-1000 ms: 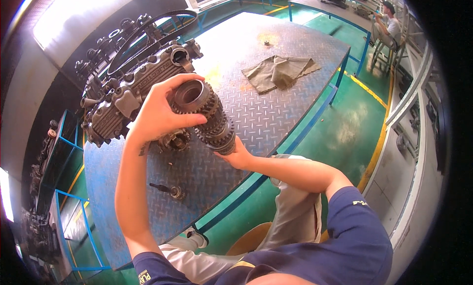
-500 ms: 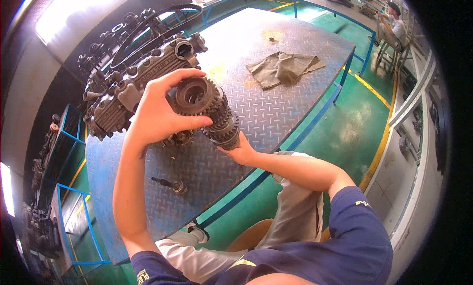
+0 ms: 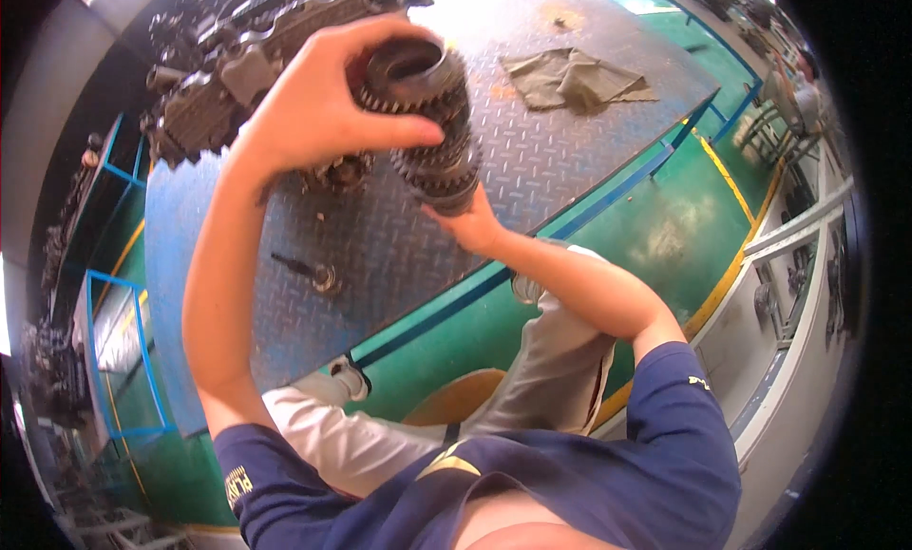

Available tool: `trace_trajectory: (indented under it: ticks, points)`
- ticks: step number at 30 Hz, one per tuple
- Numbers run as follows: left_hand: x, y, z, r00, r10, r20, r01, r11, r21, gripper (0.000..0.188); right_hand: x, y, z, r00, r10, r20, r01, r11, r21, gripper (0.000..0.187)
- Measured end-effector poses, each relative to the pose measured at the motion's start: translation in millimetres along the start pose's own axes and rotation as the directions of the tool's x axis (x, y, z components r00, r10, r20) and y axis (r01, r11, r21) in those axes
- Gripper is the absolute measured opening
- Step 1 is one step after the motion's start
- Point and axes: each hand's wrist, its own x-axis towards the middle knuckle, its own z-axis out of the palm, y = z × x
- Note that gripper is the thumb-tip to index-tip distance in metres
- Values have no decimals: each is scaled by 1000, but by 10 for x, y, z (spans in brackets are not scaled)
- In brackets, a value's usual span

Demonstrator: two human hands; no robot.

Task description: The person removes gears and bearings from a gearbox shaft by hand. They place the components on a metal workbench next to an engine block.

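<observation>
Over the metal table I hold a dark gear shaft (image 3: 439, 161), a stack of toothed gears with a wide hollow ring at its upper end. My left hand (image 3: 328, 108) is wrapped round that top gear, its thumb lying across the front. Lower down, my right hand (image 3: 472, 225) grips the other end; most of its fingers are hidden behind the gears. The shaft leans, its upper end toward the left. Motion blurs the teeth somewhat.
A large engine (image 3: 242, 85) stands at the table's far left. On the diamond-plate table (image 3: 518, 161) lie a small shaft-like part (image 3: 309, 270), a crumpled cloth (image 3: 570, 80) and a small metal piece (image 3: 564, 23). Another person (image 3: 803, 99) sits at the far right.
The view has tilted, so the table and engine sit higher in the picture. Both hands still hold the gear shaft, whose top opening now shows at a flatter angle.
</observation>
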Motion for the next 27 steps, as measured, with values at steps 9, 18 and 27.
trace_trajectory:
  ticks: [9, 18, 27]
  points:
    - [95, 178, 13, 989, -140, -39, 138, 989, -53, 61, 23, 113, -49, 982, 190, -5, -189, 977, 96, 24]
    - [-441, 104, 11, 925, 276, -262, -75, 808, 584, 71, -70, 87, -76, 947, 317, -58, -299, 931, 208, 20]
    - [-2645, -934, 1193, 395, -400, -827, 350, 898, -267, 91, 37, 170, -105, 957, 287, -45, -277, 949, 152, 24]
